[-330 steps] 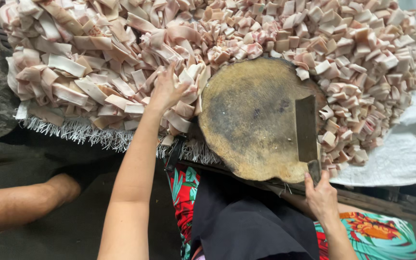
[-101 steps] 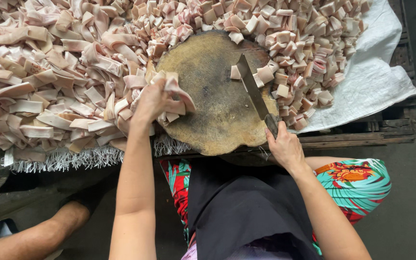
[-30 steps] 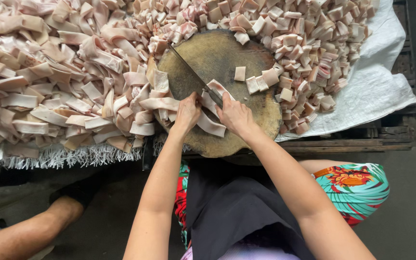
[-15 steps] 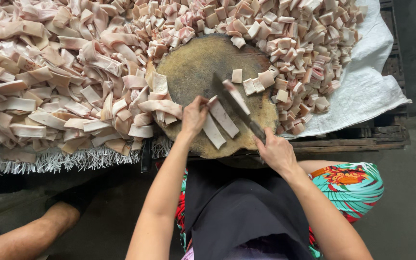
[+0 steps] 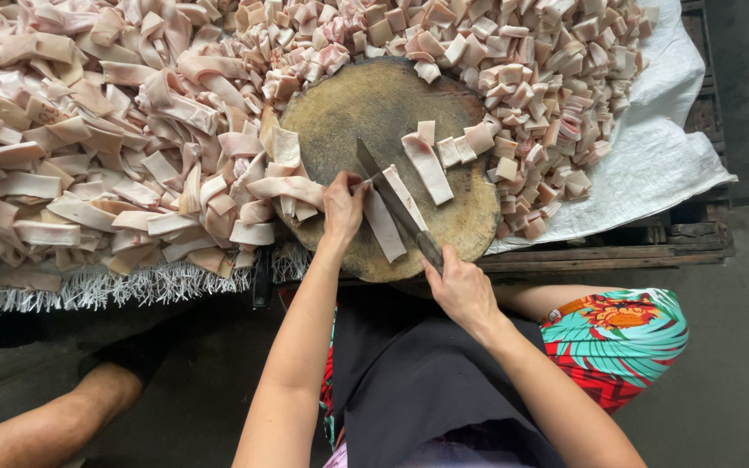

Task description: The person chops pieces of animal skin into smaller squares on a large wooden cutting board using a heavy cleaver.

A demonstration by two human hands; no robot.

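A round wooden chopping block (image 5: 366,104) lies in the middle of a heap of pale pink meat. My right hand (image 5: 461,286) grips the handle of a cleaver (image 5: 396,204), whose blade lies slanted across long meat strips (image 5: 387,227) on the block's near side. My left hand (image 5: 342,208) presses its fingertips on the strips just left of the blade. Another strip (image 5: 429,169) and several cut squares (image 5: 478,139) lie to the right of the blade.
Long uncut strips (image 5: 88,156) pile up on the left, small cut cubes (image 5: 513,61) at the top and right, all on a white woven sheet (image 5: 652,165) over a wooden pallet (image 5: 652,247). Another person's leg (image 5: 45,425) is at the lower left.
My left hand pulled strips from the pile onto the block. The cleaver came down across them, then shifted left along the strips while cut pieces stayed on the right.
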